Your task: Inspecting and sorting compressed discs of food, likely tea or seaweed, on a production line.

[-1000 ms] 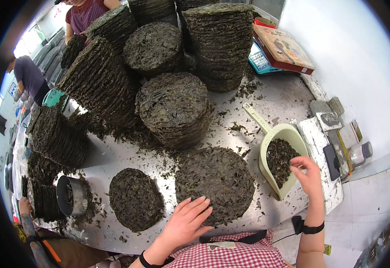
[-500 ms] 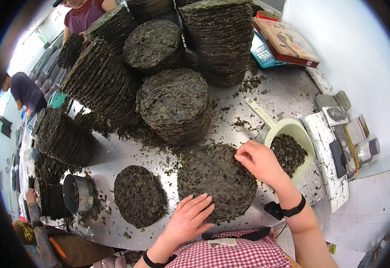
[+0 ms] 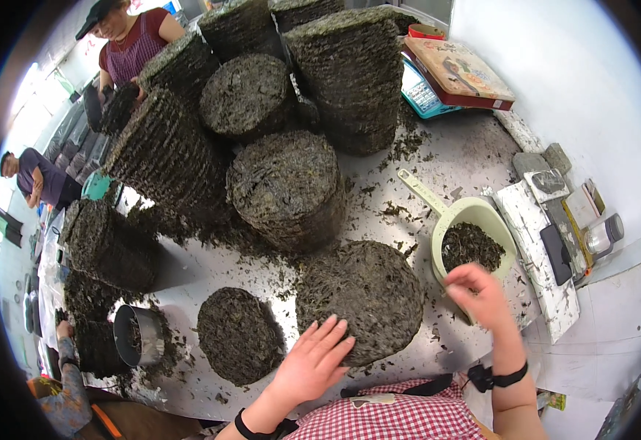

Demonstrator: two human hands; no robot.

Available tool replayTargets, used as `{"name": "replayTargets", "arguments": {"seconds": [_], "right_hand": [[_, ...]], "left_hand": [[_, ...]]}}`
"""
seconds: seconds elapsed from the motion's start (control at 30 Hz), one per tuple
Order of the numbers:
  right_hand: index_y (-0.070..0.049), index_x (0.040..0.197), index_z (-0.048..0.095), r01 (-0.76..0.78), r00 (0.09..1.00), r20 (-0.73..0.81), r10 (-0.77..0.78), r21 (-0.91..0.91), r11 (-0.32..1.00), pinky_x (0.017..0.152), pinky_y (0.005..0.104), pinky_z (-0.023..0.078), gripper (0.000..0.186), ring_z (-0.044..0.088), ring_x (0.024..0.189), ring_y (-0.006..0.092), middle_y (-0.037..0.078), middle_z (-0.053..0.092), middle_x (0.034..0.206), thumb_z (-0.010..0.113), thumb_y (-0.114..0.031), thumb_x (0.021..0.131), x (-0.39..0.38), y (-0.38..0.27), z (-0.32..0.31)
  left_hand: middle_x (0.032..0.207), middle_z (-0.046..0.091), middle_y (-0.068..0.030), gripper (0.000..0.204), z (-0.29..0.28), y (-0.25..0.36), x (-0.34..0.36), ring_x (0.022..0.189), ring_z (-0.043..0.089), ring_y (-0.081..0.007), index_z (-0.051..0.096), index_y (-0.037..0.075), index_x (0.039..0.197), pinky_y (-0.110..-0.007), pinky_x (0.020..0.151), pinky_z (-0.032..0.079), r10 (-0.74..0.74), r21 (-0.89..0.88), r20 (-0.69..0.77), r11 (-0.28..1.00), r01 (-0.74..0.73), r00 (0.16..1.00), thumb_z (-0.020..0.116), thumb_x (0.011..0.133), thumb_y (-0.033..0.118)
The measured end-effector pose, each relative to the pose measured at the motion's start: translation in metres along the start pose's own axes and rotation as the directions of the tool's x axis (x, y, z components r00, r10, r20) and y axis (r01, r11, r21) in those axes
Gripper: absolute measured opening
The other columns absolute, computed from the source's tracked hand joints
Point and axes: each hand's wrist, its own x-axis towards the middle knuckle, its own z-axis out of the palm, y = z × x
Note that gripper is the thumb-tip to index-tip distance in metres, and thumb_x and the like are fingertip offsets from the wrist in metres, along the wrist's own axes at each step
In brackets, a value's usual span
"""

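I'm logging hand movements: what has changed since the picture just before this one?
The bare right hand has moved from the far right edge of the large, round, dark leafy disc, rightward and back toward the person, to the near side of the pale green plastic dustpan. Whether it took or released anything is unclear. The left hand stays flat on the disc's near left part.

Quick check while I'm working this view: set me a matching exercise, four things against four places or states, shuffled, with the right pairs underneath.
Things:
1. left hand
2. right hand
3. dustpan
4. metal ring

Places or states:
A. pale green, holding dark flakes
B. silver-grey, hollow, left of the smaller round cake
C. fingers spread on the large round cake
D. overlaps the dustpan's near part in this view

Pairs: 1-C, 2-D, 3-A, 4-B
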Motion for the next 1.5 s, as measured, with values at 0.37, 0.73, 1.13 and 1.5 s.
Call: {"name": "replayTargets", "arguments": {"seconds": [0.37, 0.73, 1.13, 1.5], "right_hand": [[-0.008, 0.098, 0.057, 0.29, 0.956, -0.004, -0.294, -0.146, 0.946, 0.084, 0.0346, 0.045, 0.024, 0.056, 0.099, 0.0215, 0.009, 0.06, 0.106, 0.071, -0.016, 0.08, 0.012, -0.042, 0.065], [-0.016, 0.089, 0.043, -0.185, 0.98, 0.094, 0.176, 0.76, 0.624, 0.052, 0.0169, 0.031, 0.031, 0.041, 0.06, 0.0018, -0.009, 0.041, 0.072, 0.071, -0.006, 0.082, 0.017, -0.037, 0.086], [-0.01, 0.099, 0.046, -0.01, 0.999, -0.029, 0.033, 0.573, 0.82, 0.07, 0.0208, 0.037, 0.03, 0.044, 0.078, 0.0058, -0.003, 0.044, 0.09, 0.07, -0.007, 0.082, 0.017, -0.033, 0.085], [-0.005, 0.09, 0.065, 0.499, 0.82, -0.213, -0.531, -0.188, 0.846, 0.063, 0.0318, 0.051, 0.02, 0.063, 0.074, 0.023, 0.008, 0.064, 0.085, 0.074, -0.011, 0.073, 0.041, -0.095, 0.073]], "left_hand": [[0.125, 0.054, -0.0126, 0.041, -0.034, -0.047, -0.003, 0.11, 0.054, -0.0273, 0.046, -0.001, 0.128, -0.044, 0.094, 0.044, -0.838, -0.921, -0.338, 0.2, -0.334, 0.428, 0.04, 0.1, 0.028], [0.127, 0.053, -0.0131, 0.041, 0.009, -0.028, 0.01, 0.117, 0.052, -0.0281, 0.046, 0.002, 0.126, -0.048, 0.1, 0.041, -0.825, -0.934, 0.094, -0.266, -0.237, 0.557, 0.041, 0.1, 0.033], [0.126, 0.052, -0.0136, 0.047, 0.006, -0.022, 0.006, 0.114, 0.054, -0.0284, 0.041, 0.003, 0.131, -0.05, 0.096, 0.044, -0.782, -0.965, 0.185, -0.259, -0.04, 0.595, 0.06, 0.091, 0.02], [0.124, 0.055, -0.0121, 0.037, -0.019, 0.008, 0.078, 0.113, 0.055, -0.0267, 0.046, 0.003, 0.126, -0.048, 0.098, 0.044, -0.679, -0.982, 0.089, -0.184, -0.051, 0.728, 0.057, 0.093, 0.016]]}}
